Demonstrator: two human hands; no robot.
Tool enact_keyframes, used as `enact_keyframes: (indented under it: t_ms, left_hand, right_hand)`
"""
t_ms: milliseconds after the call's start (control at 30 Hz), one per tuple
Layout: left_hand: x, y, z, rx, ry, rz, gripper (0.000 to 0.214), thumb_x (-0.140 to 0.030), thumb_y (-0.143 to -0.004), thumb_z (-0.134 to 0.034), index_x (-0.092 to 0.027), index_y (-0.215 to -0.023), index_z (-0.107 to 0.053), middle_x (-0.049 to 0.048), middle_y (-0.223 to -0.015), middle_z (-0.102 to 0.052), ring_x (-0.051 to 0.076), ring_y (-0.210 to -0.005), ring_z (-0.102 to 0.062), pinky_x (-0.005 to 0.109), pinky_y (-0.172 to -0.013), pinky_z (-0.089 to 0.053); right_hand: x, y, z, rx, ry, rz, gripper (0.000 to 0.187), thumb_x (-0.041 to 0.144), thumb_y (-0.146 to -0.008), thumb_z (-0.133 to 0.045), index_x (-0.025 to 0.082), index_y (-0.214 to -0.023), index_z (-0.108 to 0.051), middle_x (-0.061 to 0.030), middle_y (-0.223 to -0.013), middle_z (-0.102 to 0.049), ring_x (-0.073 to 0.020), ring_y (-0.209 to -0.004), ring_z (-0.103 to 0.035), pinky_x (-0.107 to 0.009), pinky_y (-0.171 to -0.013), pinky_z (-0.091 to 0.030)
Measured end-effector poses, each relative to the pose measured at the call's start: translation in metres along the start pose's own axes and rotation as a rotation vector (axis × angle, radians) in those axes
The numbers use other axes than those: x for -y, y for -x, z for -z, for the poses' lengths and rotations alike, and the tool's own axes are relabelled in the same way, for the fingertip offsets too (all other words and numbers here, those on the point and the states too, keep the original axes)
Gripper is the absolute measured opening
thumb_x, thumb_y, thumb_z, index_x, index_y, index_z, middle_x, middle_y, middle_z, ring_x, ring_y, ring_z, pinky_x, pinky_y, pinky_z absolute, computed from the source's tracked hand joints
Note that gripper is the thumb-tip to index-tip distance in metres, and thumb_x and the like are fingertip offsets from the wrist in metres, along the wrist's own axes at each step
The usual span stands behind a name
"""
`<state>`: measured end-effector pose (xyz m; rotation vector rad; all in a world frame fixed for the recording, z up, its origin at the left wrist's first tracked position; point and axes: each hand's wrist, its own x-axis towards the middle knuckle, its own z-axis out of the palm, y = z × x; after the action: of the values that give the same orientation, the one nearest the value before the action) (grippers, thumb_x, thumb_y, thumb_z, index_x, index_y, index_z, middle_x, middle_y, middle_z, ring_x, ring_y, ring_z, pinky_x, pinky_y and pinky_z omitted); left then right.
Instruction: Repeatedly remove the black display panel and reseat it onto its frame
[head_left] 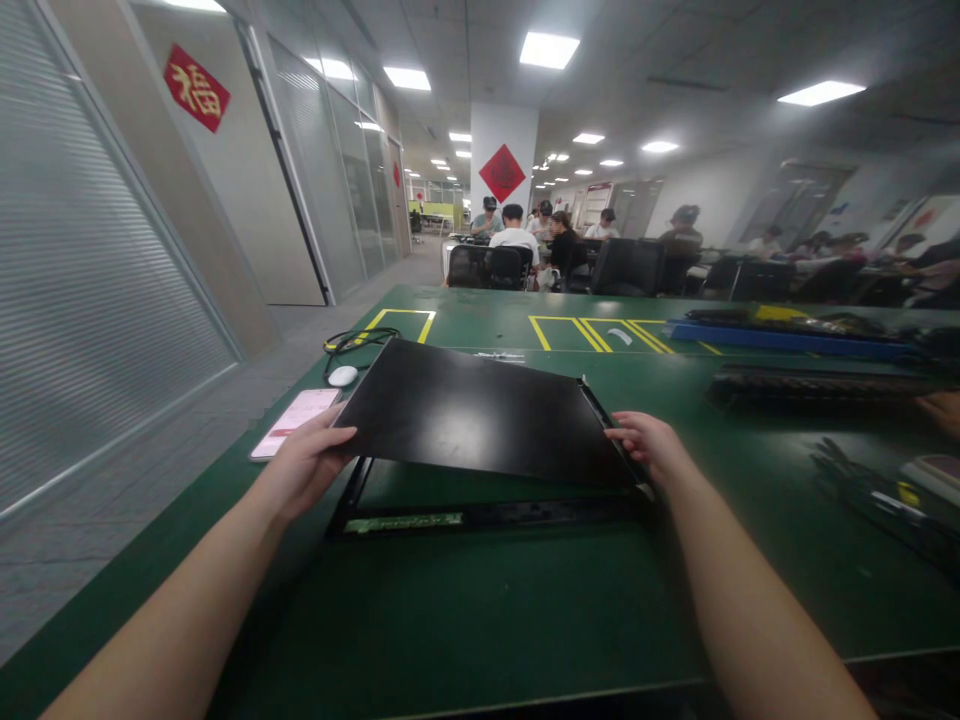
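Observation:
A flat, glossy black screen panel (pixel 480 415) is tilted over a thin black frame (pixel 540 512), its left side raised above it. My left hand (pixel 311 455) is closed on the panel's left edge, thumb on top and fingers underneath. At the opposite side, my right hand (pixel 646 442) has its fingers bent around the right edge, where panel and frame side meet; which of the two it grips is partly hidden. Along the frame's near bar runs a green circuit strip (pixel 405 522).
Left of the panel lie a lit phone (pixel 296 425), a white round object (pixel 343 376) and a black cable (pixel 360 340). On the green table's (pixel 480 620) right are a blue tray (pixel 787 340), dark long parts (pixel 817 385) and cables (pixel 885 495). Another person's hand (pixel 941 408) shows at the right edge.

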<state>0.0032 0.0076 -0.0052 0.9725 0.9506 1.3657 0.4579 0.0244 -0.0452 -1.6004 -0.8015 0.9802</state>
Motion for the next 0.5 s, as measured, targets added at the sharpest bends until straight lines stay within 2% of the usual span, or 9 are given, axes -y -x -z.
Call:
enact_keyframes:
  t_ms: [133,333,500]
  left_hand:
    - [-0.0006,0.0024,0.0000,0.015,-0.042,0.028,0.050,-0.011,-0.061,-0.080,-0.019,-0.110,-0.075,0.0051,-0.104,-0.080,0.023,-0.100,-0.071,0.022,-0.074,-0.058]
    - [-0.0007,0.0038,-0.0023,0.027,-0.095,0.093,0.045,-0.010,-0.057,-0.082,-0.019,-0.101,-0.073,0.0051,-0.098,-0.079,0.023,-0.094,-0.074,0.023,-0.074,-0.059]
    - [-0.0004,0.0061,-0.0051,0.017,-0.121,0.139,0.045,-0.010,-0.056,-0.082,-0.019,-0.099,-0.070,0.0053,-0.101,-0.078,0.023,-0.091,-0.075,0.024,-0.071,-0.059]
  right_hand:
    - [-0.0031,-0.0027,0.0008,-0.013,-0.004,0.006,0.021,0.025,-0.070,-0.064,0.015,-0.089,-0.068,-0.0108,-0.071,-0.074,-0.0106,-0.046,-0.047,-0.020,-0.037,-0.027]
    - [-0.0009,-0.0013,0.0025,-0.051,-0.035,0.018,0.016,0.023,-0.069,-0.064,0.015,-0.082,-0.067,-0.0109,-0.069,-0.073,-0.0088,-0.045,-0.041,-0.019,-0.037,-0.024]
    - [-0.0013,-0.0022,0.0036,-0.079,-0.003,0.021,0.015,0.024,-0.068,-0.065,0.016,-0.080,-0.067,-0.0101,-0.068,-0.072,-0.0091,-0.046,-0.043,-0.019,-0.038,-0.025]
